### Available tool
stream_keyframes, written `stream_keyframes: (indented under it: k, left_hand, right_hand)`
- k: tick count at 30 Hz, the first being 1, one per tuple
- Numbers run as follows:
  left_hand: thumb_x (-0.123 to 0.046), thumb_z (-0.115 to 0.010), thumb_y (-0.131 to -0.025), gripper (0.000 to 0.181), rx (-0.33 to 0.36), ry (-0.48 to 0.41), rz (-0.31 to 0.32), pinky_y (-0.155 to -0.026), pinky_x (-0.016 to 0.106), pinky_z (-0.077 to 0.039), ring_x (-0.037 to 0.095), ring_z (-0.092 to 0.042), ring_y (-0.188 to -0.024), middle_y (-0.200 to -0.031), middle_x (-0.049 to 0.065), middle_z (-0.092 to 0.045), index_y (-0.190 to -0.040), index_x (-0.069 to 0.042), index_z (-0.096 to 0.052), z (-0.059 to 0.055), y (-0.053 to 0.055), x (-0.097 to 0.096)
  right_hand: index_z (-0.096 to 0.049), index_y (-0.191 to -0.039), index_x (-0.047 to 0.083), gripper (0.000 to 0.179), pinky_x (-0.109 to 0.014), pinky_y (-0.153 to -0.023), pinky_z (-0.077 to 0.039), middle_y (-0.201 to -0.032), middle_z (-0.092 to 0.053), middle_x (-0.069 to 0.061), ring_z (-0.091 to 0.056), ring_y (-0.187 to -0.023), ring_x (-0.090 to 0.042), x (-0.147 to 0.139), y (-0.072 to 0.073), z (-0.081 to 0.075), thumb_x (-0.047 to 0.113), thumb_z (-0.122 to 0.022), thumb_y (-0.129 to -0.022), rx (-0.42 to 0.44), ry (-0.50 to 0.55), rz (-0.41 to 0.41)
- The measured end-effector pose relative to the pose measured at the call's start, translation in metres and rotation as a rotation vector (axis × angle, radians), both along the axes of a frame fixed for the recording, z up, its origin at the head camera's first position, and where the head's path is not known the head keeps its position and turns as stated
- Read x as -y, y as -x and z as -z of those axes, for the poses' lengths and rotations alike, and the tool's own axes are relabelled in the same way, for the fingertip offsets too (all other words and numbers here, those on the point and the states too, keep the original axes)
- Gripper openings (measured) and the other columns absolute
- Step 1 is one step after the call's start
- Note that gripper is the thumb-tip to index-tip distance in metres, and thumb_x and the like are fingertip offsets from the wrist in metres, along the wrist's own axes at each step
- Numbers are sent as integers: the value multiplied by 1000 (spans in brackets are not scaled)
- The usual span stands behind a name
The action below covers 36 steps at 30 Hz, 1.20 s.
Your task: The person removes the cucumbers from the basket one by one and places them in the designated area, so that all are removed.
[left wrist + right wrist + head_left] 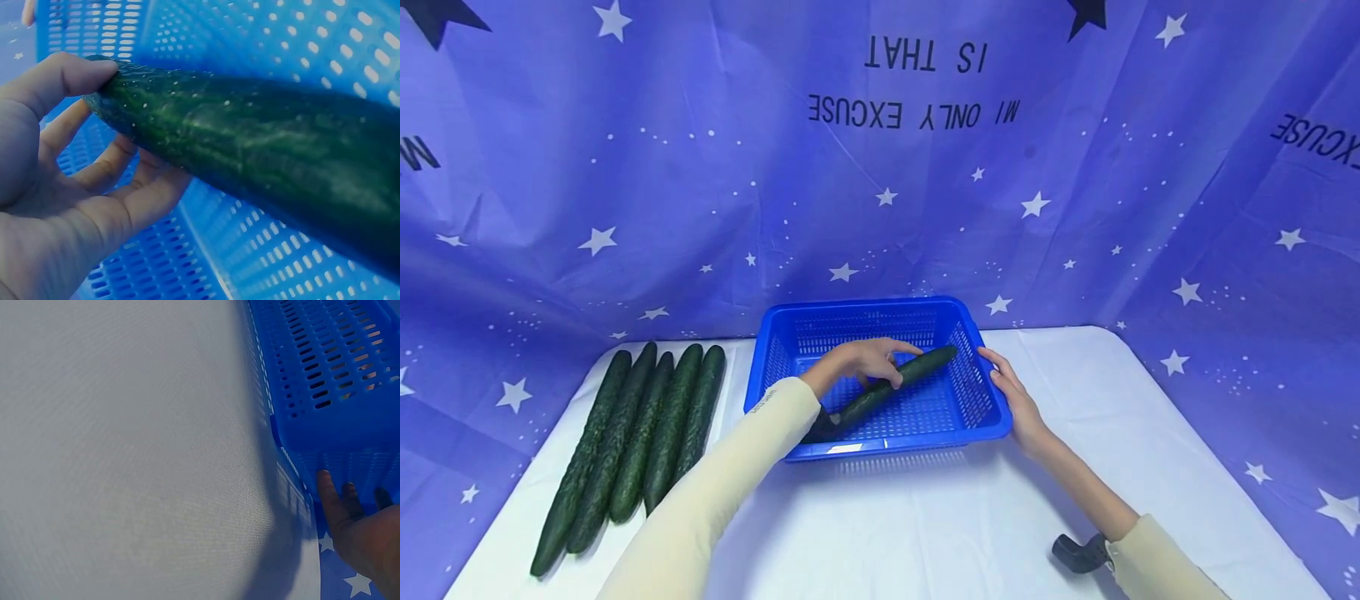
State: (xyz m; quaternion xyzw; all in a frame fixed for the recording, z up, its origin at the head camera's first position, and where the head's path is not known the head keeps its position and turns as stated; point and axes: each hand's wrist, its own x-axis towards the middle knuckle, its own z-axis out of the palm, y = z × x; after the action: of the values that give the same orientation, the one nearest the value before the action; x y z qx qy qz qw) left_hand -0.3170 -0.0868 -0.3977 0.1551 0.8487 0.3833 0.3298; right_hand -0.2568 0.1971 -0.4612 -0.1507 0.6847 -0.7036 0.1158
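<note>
My left hand [872, 360] reaches into a blue perforated plastic basket [880, 446] and grips a long dark green cucumber [925, 364]. In the left wrist view, the thumb lies on top near one end of the cucumber [250, 131] and the fingers curl underneath. The cucumber slants across the basket, its far end close to the right wall. At the basket's right side, my right hand [1021, 410] rests against the outside, fingertips near the rim. The right wrist view has its extended fingers [334, 500] touching the basket wall.
Several cucumbers [658, 425] lie side by side on the left of the white-covered table [880, 533]. A purple star-printed curtain [880, 225] hangs close behind the basket and along both sides. A black device [1078, 554] sits at the right forearm.
</note>
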Motion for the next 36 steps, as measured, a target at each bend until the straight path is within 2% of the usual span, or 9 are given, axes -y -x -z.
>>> stream_keyframes:
  k: [2,5,9,13,15,19,24,30,36]
  left_hand:
    - [-2,-67,-90,71,-5,-21,6,-75,42,-53,20,-54,-90,-117,13,-55,-152,-27,-45,-3,1,2]
    - [0,-66,-90,70,-10,-46,20,-60,32,-43,15,-42,-67,-107,14,-54,-152,-24,-46,-8,2,5]
    - [1,-64,-90,69,-26,-77,17,-54,30,-34,12,-31,-59,-102,11,-53,-152,-23,-45,-17,1,9]
    - [1,-63,-91,71,-73,-135,-11,-55,32,-36,13,-37,-62,-105,15,-55,-154,-24,-42,-32,0,15]
    - [1,-63,-92,71,-121,-163,-31,-56,34,-36,15,-38,-62,-114,16,-56,-154,-25,-41,-43,0,19]
    - [0,-64,-92,71,-219,-229,-78,-61,35,-46,18,-54,-74,-129,20,-53,-154,-25,-41,-66,-1,31]
    - [3,-66,-90,71,-314,-350,-160,-73,41,-56,29,-62,-94,-122,21,-57,-153,-21,-42,-96,-7,51]
    - [2,-65,-92,70,-390,-411,-267,-80,47,-56,34,-62,-98,-124,21,-52,-154,-23,-41,-128,-21,83]
    - [-1,-66,-94,73,-445,-412,-369,-87,52,-52,34,-61,-103,-132,19,-48,-155,-29,-39,-144,-39,121]
  right_hand:
    - [-18,-158,14,53,-29,-93,-46,-163,-10,-15,-28,-137,-45,0,0,0,34,-28,-110,-3,4,0]
    - [-18,-158,13,52,-30,-92,-47,-162,-10,-15,-30,-134,-44,1,-1,-1,33,-27,-111,1,9,3]
    - [-16,-159,13,52,-31,-92,-47,-161,-11,-17,-31,-132,-43,2,-2,-1,32,-27,-111,4,7,-3]
    - [-17,-158,15,52,-31,-92,-46,-161,-13,-17,-32,-130,-41,2,-2,0,32,-27,-111,9,7,-2]
    - [-17,-158,15,51,-31,-91,-47,-160,-13,-18,-34,-128,-40,2,-2,0,32,-26,-111,8,9,0]
    - [-17,-158,14,51,-31,-89,-49,-160,-13,-19,-38,-124,-40,1,-1,1,30,-25,-111,4,16,-4]
    - [-16,-158,14,51,-31,-87,-50,-159,-14,-19,-40,-121,-38,1,-1,0,30,-25,-111,4,21,-9]
    - [-16,-158,13,51,-32,-88,-49,-158,-15,-20,-39,-121,-38,1,-1,1,29,-24,-111,-2,28,-12]
    - [-18,-158,15,50,-31,-88,-49,-159,-15,-17,-40,-121,-36,1,0,1,29,-25,-111,0,21,-1]
